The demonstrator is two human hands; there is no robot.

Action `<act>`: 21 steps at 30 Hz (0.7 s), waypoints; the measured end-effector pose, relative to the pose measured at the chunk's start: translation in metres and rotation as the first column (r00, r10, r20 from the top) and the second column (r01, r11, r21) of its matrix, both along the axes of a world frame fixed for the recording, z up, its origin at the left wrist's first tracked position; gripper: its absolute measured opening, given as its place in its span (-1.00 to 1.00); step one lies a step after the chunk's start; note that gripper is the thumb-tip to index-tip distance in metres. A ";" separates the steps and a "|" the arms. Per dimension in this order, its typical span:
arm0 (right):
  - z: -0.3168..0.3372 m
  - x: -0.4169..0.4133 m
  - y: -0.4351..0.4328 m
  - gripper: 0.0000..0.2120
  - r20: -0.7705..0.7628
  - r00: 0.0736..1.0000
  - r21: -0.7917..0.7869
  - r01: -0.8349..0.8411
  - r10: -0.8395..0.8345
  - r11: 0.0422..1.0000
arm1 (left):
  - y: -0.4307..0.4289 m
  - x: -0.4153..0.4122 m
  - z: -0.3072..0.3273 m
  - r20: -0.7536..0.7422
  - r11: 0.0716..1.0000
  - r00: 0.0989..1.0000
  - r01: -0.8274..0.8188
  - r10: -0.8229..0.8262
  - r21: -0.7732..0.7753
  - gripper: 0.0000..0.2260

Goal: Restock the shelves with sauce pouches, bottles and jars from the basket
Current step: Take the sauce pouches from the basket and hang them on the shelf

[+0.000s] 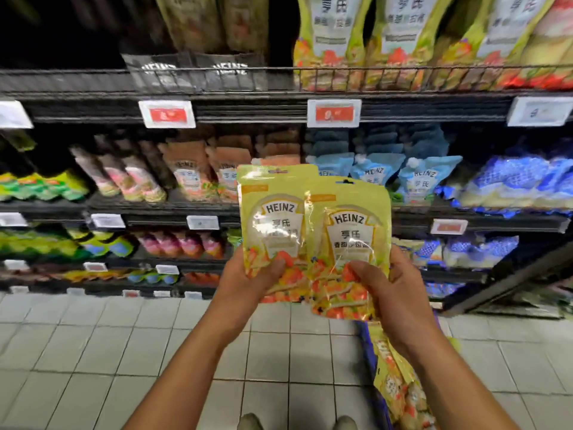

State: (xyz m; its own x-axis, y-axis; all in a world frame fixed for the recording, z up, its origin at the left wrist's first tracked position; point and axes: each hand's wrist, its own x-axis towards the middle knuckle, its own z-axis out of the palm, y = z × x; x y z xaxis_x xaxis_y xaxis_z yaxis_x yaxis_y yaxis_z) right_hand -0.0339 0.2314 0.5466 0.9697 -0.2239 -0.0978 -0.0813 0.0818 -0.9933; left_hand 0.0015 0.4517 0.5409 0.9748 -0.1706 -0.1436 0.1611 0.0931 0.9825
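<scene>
You stand on a pale tiled floor (124, 352) facing dark store shelves (248, 107) packed with sauce pouches. Your left hand (248, 277) grips the bottom of one yellow Heinz pouch (273, 225). Your right hand (393, 283) grips a second pouch (353, 237) that overlaps it. Both are upright in front of the middle shelf. Matching yellow pouches (335, 41) stand behind the top shelf's wire rail (403, 77). Open floor lies to your left. The blue basket (369, 346) sits under your right forearm, mostly hidden and cut off below. Price tags (333, 113) are too blurred to read.
</scene>
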 end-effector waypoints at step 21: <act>0.099 0.115 0.194 -0.78 0.198 0.966 -0.015 -0.165 0.165 0.986 | 0.204 0.082 0.097 0.274 0.994 0.955 -0.106 0.113 -0.038 -0.71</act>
State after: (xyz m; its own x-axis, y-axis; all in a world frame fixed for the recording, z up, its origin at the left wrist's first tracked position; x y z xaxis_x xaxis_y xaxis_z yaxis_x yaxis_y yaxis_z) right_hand 0.0810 0.4253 0.6453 0.9932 -0.0594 0.0998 0.1047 0.0856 -0.9908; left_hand 0.0835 0.6556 0.6375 0.9890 -0.0606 0.1351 -0.1273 0.1172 0.9849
